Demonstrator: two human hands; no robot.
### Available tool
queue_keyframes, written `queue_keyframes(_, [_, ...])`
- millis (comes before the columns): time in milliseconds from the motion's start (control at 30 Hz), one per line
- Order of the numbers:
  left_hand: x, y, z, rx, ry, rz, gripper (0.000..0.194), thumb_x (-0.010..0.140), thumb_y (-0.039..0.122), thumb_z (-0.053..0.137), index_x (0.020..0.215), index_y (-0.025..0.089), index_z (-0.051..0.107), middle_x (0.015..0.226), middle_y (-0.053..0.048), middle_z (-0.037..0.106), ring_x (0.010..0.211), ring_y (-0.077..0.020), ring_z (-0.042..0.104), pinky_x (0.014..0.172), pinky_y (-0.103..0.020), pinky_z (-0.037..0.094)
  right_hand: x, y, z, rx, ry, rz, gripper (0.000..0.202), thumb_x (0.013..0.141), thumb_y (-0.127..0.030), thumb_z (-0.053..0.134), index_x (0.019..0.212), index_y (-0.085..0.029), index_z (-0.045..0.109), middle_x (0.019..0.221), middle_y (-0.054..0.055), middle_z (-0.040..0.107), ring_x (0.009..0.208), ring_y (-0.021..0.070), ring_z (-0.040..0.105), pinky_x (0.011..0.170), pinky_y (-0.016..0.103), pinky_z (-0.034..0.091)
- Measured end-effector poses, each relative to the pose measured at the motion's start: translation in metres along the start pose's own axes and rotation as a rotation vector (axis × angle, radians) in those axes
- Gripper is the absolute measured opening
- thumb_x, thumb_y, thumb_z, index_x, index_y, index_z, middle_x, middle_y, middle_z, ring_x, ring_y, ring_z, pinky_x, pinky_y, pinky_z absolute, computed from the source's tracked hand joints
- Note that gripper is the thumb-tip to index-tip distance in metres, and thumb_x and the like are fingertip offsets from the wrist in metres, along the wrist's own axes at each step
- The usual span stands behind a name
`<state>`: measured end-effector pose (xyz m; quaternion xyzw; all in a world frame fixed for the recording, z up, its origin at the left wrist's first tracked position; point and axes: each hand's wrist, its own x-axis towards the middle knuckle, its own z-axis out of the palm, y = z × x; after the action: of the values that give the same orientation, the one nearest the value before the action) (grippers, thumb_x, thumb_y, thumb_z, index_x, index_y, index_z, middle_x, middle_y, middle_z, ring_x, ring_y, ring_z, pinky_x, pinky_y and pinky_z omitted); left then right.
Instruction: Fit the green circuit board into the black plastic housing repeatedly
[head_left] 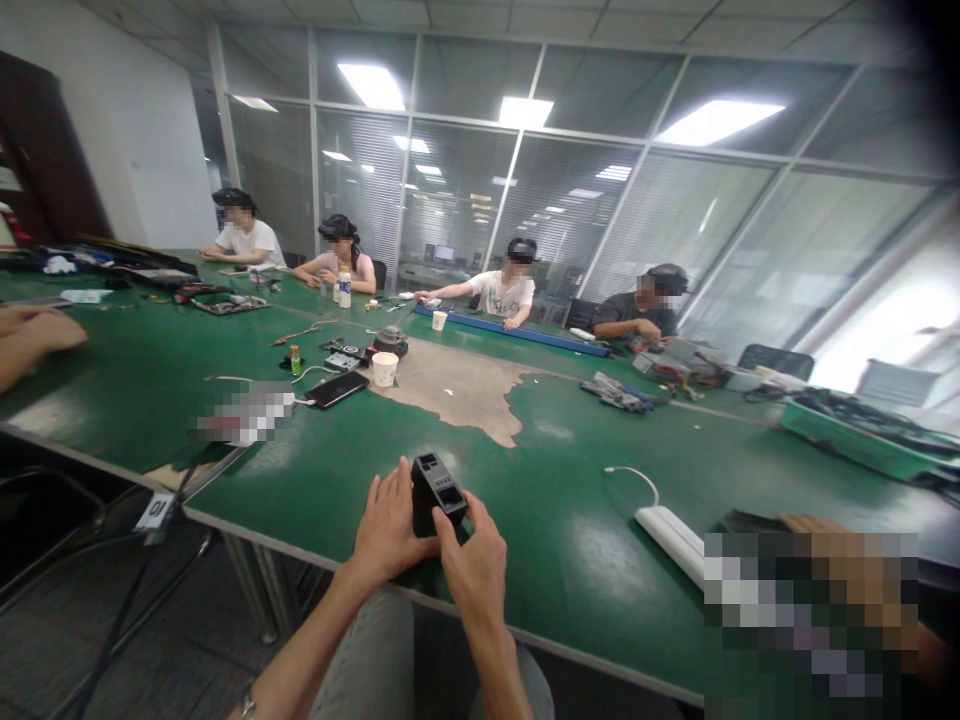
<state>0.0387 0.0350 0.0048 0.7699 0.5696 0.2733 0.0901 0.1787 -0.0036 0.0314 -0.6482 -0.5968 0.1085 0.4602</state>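
Note:
A small black box-shaped device (437,490) stands upright at the table's front edge, between my two hands. Its narrow grey top face shows dark openings and a row of small marks. My left hand (390,527) presses against the left side of the device, fingers together and thumb low at its front. On the right side, my right hand (474,550) grips it, with the thumb on the near face and the fingers round the far side. The bottom of the device is partly hidden by my hands.
The green table (559,520) holds a black phone (337,389), a paper cup (385,369), a white power strip (671,542), tools (619,392) and a green basket (862,437) of cables. Several people sit across it; another person's hands (37,335) rest at the left.

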Motion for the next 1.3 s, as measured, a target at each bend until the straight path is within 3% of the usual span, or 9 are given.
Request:
queue_keyframes(133, [0.001, -0.002, 0.001, 0.018, -0.024, 0.013, 0.117, 0.063, 0.071, 0.062, 0.150, 0.008, 0.014, 0.152, -0.022, 0.031, 0.140, -0.0350, 0.028, 0.116, -0.055, 0.014, 0.010, 0.000, -0.009, 0.072, 0.075, 0.033, 0.050, 0.085, -0.049, 0.055, 0.123, -0.017, 0.059, 0.117, 0.011, 0.065, 0.108, 0.0243, 0.060, 0.093, 0.035, 0.044])
queue_keyframes(267, [0.001, -0.002, 0.001, 0.037, -0.054, 0.012, 0.115, 0.063, 0.080, 0.058, 0.148, 0.010, 0.024, 0.152, -0.020, 0.031, 0.141, -0.0355, 0.028, 0.116, -0.055, 0.014, 0.024, 0.016, -0.019, 0.005, 0.171, 0.058, 0.054, 0.085, -0.053, 0.054, 0.122, -0.015, 0.059, 0.113, 0.014, 0.066, 0.105, 0.0258, 0.060, 0.092, 0.036, 0.043])
queue_keyframes(533, [0.001, -0.001, -0.002, 0.048, -0.067, 0.019, 0.115, 0.065, 0.083, 0.052, 0.148, 0.009, 0.024, 0.152, -0.020, 0.031, 0.141, -0.0357, 0.028, 0.116, -0.055, 0.014, 0.027, 0.061, -0.021, -0.241, 0.194, 0.042, 0.055, 0.088, -0.054, 0.047, 0.120, -0.010, 0.059, 0.112, 0.019, 0.065, 0.102, 0.0306, 0.060, 0.090, 0.041, 0.043])
queue_keyframes(667, [0.002, -0.002, -0.002, 0.054, -0.071, 0.016, 0.115, 0.065, 0.083, 0.052, 0.149, 0.010, 0.023, 0.152, -0.020, 0.031, 0.141, -0.0361, 0.028, 0.116, -0.054, 0.014, 0.020, 0.069, -0.018, -0.314, 0.154, 0.046, 0.069, 0.084, -0.053, 0.054, 0.131, -0.003, 0.050, 0.120, 0.024, 0.060, 0.111, 0.0338, 0.056, 0.093, 0.043, 0.041])
queue_keyframes(800, [0.002, -0.002, -0.001, 0.053, -0.071, 0.019, 0.116, 0.065, 0.084, 0.051, 0.148, 0.008, 0.024, 0.152, -0.022, 0.031, 0.140, -0.0367, 0.028, 0.116, -0.055, 0.014, 0.018, 0.069, -0.021, -0.296, 0.182, 0.047, 0.082, 0.080, -0.055, 0.058, 0.140, -0.002, 0.040, 0.123, 0.025, 0.058, 0.113, 0.0340, 0.054, 0.095, 0.043, 0.040])
queue_keyframes(1000, [0.001, -0.002, 0.000, 0.050, -0.050, 0.028, 0.115, 0.062, 0.082, 0.057, 0.148, 0.011, 0.026, 0.151, -0.022, 0.033, 0.140, -0.0371, 0.029, 0.116, -0.056, 0.014, 0.023, 0.061, -0.027, -0.258, 0.106, 0.059, 0.056, 0.083, -0.053, 0.053, 0.121, -0.013, 0.059, 0.108, 0.017, 0.067, 0.100, 0.0298, 0.062, 0.087, 0.040, 0.043])
queue_keyframes(1133, [0.001, -0.002, 0.000, 0.044, -0.055, 0.023, 0.114, 0.063, 0.082, 0.057, 0.147, 0.011, 0.026, 0.150, -0.021, 0.034, 0.140, -0.0359, 0.029, 0.116, -0.055, 0.014, 0.026, 0.044, -0.026, -0.049, 0.078, 0.144, 0.050, 0.084, -0.053, 0.052, 0.118, -0.017, 0.061, 0.103, 0.012, 0.070, 0.095, 0.0264, 0.065, 0.084, 0.036, 0.046])
queue_keyframes(1300, [0.001, -0.003, 0.001, 0.027, -0.032, 0.020, 0.113, 0.061, 0.079, 0.062, 0.146, 0.012, 0.029, 0.150, -0.020, 0.035, 0.140, -0.0351, 0.030, 0.116, -0.056, 0.015, 0.030, 0.019, -0.017, 0.091, 0.012, 0.052, 0.049, 0.081, -0.048, 0.056, 0.119, -0.017, 0.061, 0.109, 0.011, 0.069, 0.101, 0.0238, 0.064, 0.089, 0.035, 0.046])
